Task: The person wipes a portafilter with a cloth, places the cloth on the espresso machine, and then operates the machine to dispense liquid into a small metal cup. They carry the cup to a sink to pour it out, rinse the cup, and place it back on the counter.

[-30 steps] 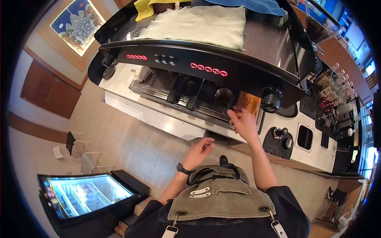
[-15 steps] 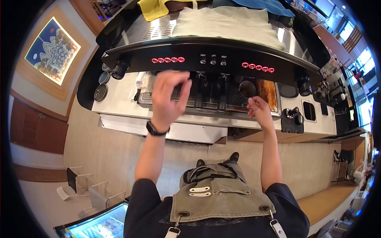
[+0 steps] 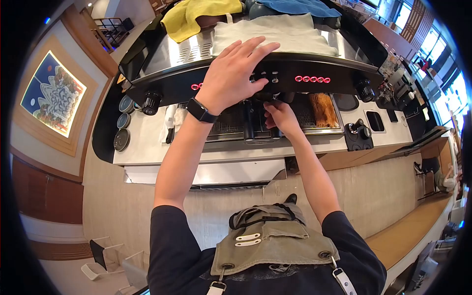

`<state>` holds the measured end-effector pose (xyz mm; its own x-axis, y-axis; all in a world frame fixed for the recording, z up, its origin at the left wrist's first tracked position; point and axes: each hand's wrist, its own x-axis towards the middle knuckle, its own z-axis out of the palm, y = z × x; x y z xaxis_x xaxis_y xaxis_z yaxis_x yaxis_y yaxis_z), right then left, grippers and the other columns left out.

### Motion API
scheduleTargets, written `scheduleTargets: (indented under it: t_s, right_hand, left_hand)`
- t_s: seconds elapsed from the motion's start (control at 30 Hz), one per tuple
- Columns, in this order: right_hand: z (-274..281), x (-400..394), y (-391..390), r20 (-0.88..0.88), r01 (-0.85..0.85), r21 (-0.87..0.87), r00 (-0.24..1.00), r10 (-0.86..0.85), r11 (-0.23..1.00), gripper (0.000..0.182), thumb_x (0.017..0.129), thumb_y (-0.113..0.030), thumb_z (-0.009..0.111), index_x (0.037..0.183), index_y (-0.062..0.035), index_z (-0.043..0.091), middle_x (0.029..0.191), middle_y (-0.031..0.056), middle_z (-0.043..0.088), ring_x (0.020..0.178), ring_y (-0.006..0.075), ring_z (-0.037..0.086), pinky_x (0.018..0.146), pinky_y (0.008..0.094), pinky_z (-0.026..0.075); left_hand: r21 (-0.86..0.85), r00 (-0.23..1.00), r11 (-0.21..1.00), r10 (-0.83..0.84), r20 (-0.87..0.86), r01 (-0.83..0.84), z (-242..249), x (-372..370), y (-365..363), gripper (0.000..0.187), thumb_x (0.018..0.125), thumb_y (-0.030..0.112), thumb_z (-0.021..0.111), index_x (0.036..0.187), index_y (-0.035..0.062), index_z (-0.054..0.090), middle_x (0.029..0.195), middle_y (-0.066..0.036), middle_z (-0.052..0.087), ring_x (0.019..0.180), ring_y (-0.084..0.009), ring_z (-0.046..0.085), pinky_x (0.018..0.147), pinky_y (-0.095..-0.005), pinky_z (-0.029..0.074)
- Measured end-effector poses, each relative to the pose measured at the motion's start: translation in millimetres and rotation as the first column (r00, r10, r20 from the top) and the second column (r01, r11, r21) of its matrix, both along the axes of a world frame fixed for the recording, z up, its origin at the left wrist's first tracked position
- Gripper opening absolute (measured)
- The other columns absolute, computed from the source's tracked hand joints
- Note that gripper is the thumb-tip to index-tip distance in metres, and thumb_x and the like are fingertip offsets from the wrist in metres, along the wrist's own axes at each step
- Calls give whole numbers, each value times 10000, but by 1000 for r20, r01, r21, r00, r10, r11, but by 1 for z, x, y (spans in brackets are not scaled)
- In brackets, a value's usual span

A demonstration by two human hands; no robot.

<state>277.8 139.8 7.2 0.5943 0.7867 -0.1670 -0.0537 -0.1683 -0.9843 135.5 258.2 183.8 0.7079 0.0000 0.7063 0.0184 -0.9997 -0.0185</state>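
A black espresso machine (image 3: 344, 73) stands in front of me. My left hand (image 3: 231, 78), with a black watch (image 3: 200, 110) on the wrist, lies flat and spread on its front panel, covering part of a row of red lit buttons (image 3: 312, 79). Lower down, my right hand (image 3: 279, 115) is closed around a portafilter (image 3: 268, 100) just beneath the middle of the panel; most of the portafilter is hidden by the hand and the machine. Another portafilter handle (image 3: 248, 125) hangs just to the left of it over the drip tray (image 3: 314, 118).
A yellow cloth (image 3: 191, 14), a pale cloth (image 3: 280, 34) and a blue cloth (image 3: 295, 6) lie on top of the machine. A brown cloth (image 3: 322, 108) rests on the drip tray. A tamper stand (image 3: 357, 135) sits on the white counter (image 3: 147, 147) at right, dark round dishes (image 3: 123, 123) at left.
My left hand rose from waist height up to the machine's front panel. My right hand carried the portafilter leftwards from the brown cloth to under the middle of the machine.
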Motion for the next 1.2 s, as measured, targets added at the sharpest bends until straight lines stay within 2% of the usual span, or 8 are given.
scheduleTargets:
  t_s: [0.07,0.17,0.27,0.5,0.6,0.7,0.97,1.2]
  right_hand:
    - [2,2,4,10,-2,-27,1000,2,1000,312,1021,-294,647,1062,15,667,820,52,635,611,139,647,549,288,576]
    - [5,4,11,30,-18,-35,999,19,999,325,1019,-285,645,1118,23,675,825,56,638,609,138,648,544,292,580]
    - [12,2,14,77,-18,-56,997,23,998,341,1015,-283,649,1164,23,678,833,59,643,613,136,650,546,295,586]
    - [12,-1,16,108,27,-60,994,-21,998,296,995,-232,632,1099,36,702,789,79,662,620,171,685,572,327,602]
    - [9,2,18,79,-4,-85,997,11,996,307,1010,-276,651,1083,21,674,818,55,640,616,134,648,539,304,599]
    - [7,1,19,98,4,-76,995,4,997,293,1011,-273,650,1047,18,669,814,57,641,619,132,648,537,307,602]
    - [5,-2,20,113,3,-66,994,4,998,288,1012,-258,649,1056,26,667,818,62,644,636,133,649,550,308,604]
    - [9,-1,18,103,13,-27,995,-10,1000,311,998,-233,638,1114,53,675,816,79,655,642,151,668,565,330,617]
  left_hand:
    - [-56,1000,998,18,8,-18,-1,2,0,810,766,210,855,1492,221,495,1411,-90,626,1266,-297,614,1102,-424,482]
    - [-250,983,960,87,-161,-126,11,0,-10,844,743,215,871,1498,218,492,1397,-135,636,1277,-320,610,1061,-418,499]
    - [-125,999,992,-33,3,33,5,1,-1,859,735,239,876,1503,225,491,1421,-179,617,1304,-336,593,1070,-421,492]
    - [-130,1000,991,-17,-23,14,3,-2,3,847,734,243,858,1501,250,500,1456,-193,591,1362,-329,554,1139,-422,451]
    - [-143,999,989,-44,-25,40,5,-2,2,834,732,224,849,1493,242,507,1446,-189,600,1378,-318,542,1173,-420,426]
    - [-145,999,989,-45,-20,41,4,-2,2,813,730,212,843,1477,232,521,1436,-175,610,1382,-308,540,1187,-419,414]
    - [-94,1000,996,3,-1,-3,-2,1,4,712,741,205,832,1406,186,577,1417,-117,635,1388,-274,541,1185,-418,418]
    - [-55,999,997,54,0,-54,-11,6,0,656,767,206,820,1376,111,596,1453,-86,614,1429,-254,496,1219,-429,365]
